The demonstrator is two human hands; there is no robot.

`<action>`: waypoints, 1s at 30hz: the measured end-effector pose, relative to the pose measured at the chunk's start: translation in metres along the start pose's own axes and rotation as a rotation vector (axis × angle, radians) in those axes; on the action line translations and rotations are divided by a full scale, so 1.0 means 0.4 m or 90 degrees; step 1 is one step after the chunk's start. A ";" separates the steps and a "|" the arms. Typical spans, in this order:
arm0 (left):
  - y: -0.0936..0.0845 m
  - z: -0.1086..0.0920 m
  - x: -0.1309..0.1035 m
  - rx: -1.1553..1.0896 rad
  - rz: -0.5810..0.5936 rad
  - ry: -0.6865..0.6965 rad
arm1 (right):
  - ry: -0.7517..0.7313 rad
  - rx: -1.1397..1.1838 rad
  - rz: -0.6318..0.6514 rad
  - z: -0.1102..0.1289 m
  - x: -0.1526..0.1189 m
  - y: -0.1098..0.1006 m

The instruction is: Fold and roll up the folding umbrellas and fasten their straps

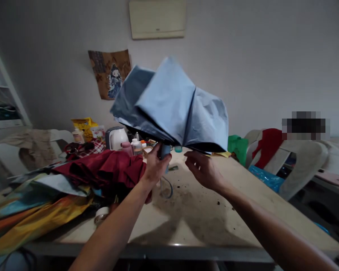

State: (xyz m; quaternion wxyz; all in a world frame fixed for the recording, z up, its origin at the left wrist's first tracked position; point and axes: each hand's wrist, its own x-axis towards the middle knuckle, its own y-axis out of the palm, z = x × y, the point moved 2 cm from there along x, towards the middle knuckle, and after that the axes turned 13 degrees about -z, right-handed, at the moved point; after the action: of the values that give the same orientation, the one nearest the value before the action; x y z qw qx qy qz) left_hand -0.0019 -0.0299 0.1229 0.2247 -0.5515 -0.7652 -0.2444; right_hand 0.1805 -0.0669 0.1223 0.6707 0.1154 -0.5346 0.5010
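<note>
A light blue folding umbrella [169, 101] is raised over the table, its canopy partly spread and hanging in loose folds. My left hand [157, 162] is closed around its light blue handle [165, 152], just below the canopy. From the handle's lower end dangles a wrist strap [171, 190]. My right hand [202, 169] is under the canopy's right lower edge, fingers loosely curled and apart, with nothing visible in them. Whether its back touches the cloth I cannot tell. A dark red umbrella [107, 171] lies on the table beyond my left forearm.
Multicoloured cloth [45, 218] covers the table's left end, near a small jar [101, 215]. A white kettle [117, 138] and bottles stand behind. Dark crumbs dot the tabletop [197, 222]. Plastic chairs [302, 165] stand to the right, one carrying red cloth [268, 146].
</note>
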 end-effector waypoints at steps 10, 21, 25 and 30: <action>0.052 0.057 0.026 -0.199 0.039 -0.285 | 0.095 0.017 -0.049 -0.068 -0.008 0.000; 0.097 0.091 -0.036 -0.012 -0.053 -0.126 | 0.525 0.361 0.080 -0.166 -0.002 0.060; 0.107 0.066 -0.007 0.105 -0.044 -0.083 | 0.506 0.441 0.140 -0.112 0.035 0.110; 0.130 0.043 -0.019 0.196 -0.017 -0.023 | 0.600 0.546 -0.179 -0.070 0.125 0.187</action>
State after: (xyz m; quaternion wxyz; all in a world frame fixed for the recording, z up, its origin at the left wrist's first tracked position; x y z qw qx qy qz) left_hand 0.0488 -0.0105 0.1115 0.2895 -0.5046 -0.8050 -0.1169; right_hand 0.1342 0.0152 0.1241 0.7867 0.2095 0.0843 0.5745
